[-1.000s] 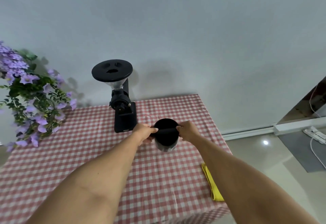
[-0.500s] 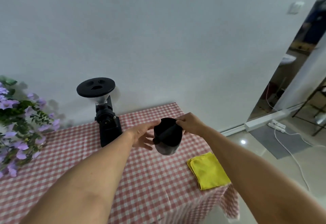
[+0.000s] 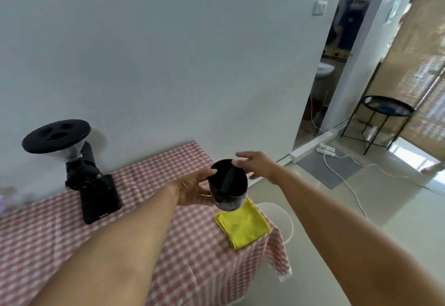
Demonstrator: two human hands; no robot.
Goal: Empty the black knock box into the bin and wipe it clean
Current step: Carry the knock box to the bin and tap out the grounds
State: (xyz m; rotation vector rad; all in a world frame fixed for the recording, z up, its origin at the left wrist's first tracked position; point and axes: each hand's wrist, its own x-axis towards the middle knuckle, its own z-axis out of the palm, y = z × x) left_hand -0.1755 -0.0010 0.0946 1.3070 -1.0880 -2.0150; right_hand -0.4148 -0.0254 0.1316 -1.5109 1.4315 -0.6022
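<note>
The black knock box [image 3: 228, 186], a round cup with a bar across its mouth, hangs tilted in the air above the table's right end. My left hand [image 3: 190, 188] grips its left side. My right hand [image 3: 258, 164] hovers at the far rim with fingers spread, fingertips just touching the rim. A folded yellow cloth [image 3: 243, 224] lies on the table right below the box. The white round rim of a bin [image 3: 285, 221] shows on the floor past the table's right edge, mostly hidden by the table and my right arm.
A black coffee grinder [image 3: 96, 191] stands at the back left of the red-checked table [image 3: 72, 245]. On the floor at right lie a power strip [image 3: 327, 149] with white cables and a grey mat. A black round side table [image 3: 385, 109] stands by the doorway.
The knock box was lifted off the table and carried right, over the yellow cloth. My right hand loosened from the rim and spread its fingers. My view swung right, showing the bin.
</note>
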